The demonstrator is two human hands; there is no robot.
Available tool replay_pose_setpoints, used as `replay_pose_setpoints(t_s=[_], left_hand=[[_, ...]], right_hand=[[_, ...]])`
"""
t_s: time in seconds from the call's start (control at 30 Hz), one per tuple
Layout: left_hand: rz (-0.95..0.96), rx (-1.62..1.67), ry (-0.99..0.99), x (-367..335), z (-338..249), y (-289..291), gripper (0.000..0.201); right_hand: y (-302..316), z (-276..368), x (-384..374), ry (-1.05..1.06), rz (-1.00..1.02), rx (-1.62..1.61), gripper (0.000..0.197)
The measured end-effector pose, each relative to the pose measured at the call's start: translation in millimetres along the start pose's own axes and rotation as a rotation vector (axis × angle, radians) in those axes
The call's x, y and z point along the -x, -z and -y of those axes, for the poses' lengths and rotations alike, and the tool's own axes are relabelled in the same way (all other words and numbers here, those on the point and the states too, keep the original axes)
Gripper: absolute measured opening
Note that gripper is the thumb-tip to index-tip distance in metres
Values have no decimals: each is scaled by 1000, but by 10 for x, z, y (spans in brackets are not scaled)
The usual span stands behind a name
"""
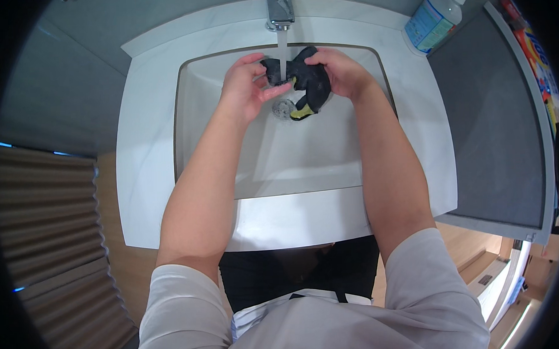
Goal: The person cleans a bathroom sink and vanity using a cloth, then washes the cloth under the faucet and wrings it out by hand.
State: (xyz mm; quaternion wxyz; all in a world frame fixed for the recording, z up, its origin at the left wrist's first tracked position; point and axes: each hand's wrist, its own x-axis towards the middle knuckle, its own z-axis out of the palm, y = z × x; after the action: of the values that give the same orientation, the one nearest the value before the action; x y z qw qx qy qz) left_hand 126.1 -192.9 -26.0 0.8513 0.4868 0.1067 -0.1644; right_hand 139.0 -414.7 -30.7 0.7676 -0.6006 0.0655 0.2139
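A soft, wet-looking black cloth item [316, 81] with yellow-green parts hangs between my hands over the sink; its exact kind does not show. My right hand [340, 68] grips its upper right edge, thumb and fingers closed on the fabric. At the other end, my left hand [245, 83] holds the left part of the cloth, its fingers partly spread around it. Water from the chrome faucet [280, 11] runs down onto the cloth near my left fingertips. Below lies the round drain [283, 109], wet and partly beside the dangling yellow-green part.
The white rectangular sink [298, 168] is set in a pale counter [146, 136]. A white-capped bottle with a blue label [434, 21] stands at the back right corner. Beyond it is a grey panel [493, 124] with colourful packages behind. A pleated brown curtain [47, 213] hangs at left.
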Motion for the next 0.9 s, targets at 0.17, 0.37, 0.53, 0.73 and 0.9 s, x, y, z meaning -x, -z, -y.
replay_pose_setpoints(t_s=[0.17, 0.37, 0.53, 0.73, 0.9], left_hand=[[112, 19, 115, 76, -18, -102, 40], [80, -23, 21, -25, 35, -14, 26], [-68, 30, -71, -88, 42, 38, 19], [-256, 4, -174, -101, 33, 69, 12], [-496, -412, -232, -186, 113, 124, 18]], right_hand=[[100, 64, 39, -79, -93, -128, 22], [104, 58, 13, -52, 29, -134, 22], [54, -40, -81, -37, 50, -63, 19], [-53, -91, -104, -51, 84, -48, 15], [-213, -52, 2, -77, 128, -18, 17]])
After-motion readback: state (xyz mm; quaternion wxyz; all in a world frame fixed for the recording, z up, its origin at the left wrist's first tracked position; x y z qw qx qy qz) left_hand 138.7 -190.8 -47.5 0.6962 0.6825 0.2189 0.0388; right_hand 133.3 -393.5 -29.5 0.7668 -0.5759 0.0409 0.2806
